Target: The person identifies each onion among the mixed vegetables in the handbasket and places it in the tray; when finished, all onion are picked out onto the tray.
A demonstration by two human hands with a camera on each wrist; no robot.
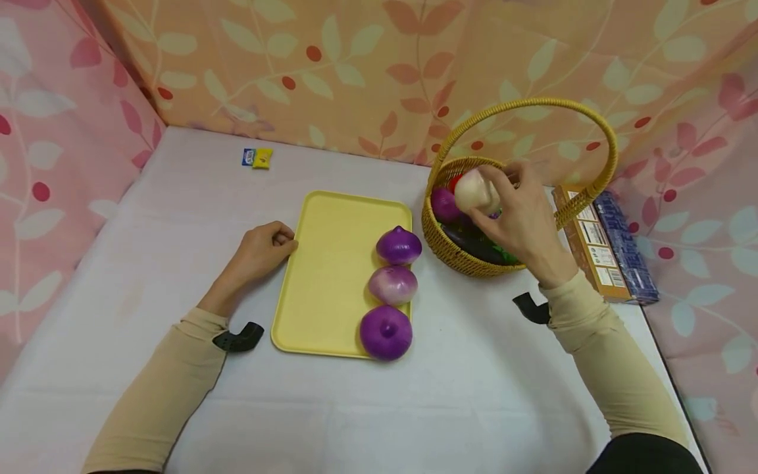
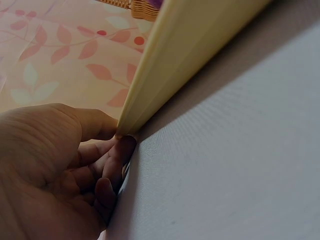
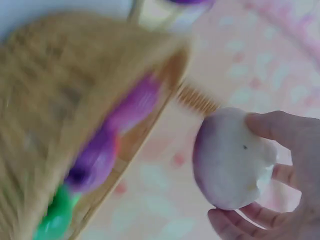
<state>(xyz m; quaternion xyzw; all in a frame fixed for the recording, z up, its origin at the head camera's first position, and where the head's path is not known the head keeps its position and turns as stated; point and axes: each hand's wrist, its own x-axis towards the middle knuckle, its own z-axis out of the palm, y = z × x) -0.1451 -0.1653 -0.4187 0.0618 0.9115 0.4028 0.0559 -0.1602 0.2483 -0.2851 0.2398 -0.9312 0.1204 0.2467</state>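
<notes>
Thumb and fingers of my left hand (image 1: pixel 264 249) pinch the left rim of a yellow tray (image 1: pixel 331 263); the left wrist view shows them at its edge (image 2: pixel 135 107). Along the tray's right side sit three purple onions in a row: one pointed (image 1: pixel 399 245), one paler with white (image 1: pixel 393 285), one deep purple (image 1: pixel 386 333). Over a wicker basket (image 1: pixel 468 263), my right hand (image 1: pixel 521 217) grips a round white-and-purple bulb (image 3: pixel 230 160) between thumb and fingers. Inside the basket lie a purple onion (image 1: pixel 444 205), an eggplant (image 1: pixel 474 242) and something red, partly hidden by that hand.
The basket's tall arched handle (image 1: pixel 527 103) rises around my right hand. A brown box (image 1: pixel 595 250) and a blue package (image 1: pixel 628 247) lie right of the basket. Two small packets, blue (image 1: pixel 248 157) and yellow (image 1: pixel 262 158), lie at the back left. Patterned curtains (image 1: pixel 355 66) border the table.
</notes>
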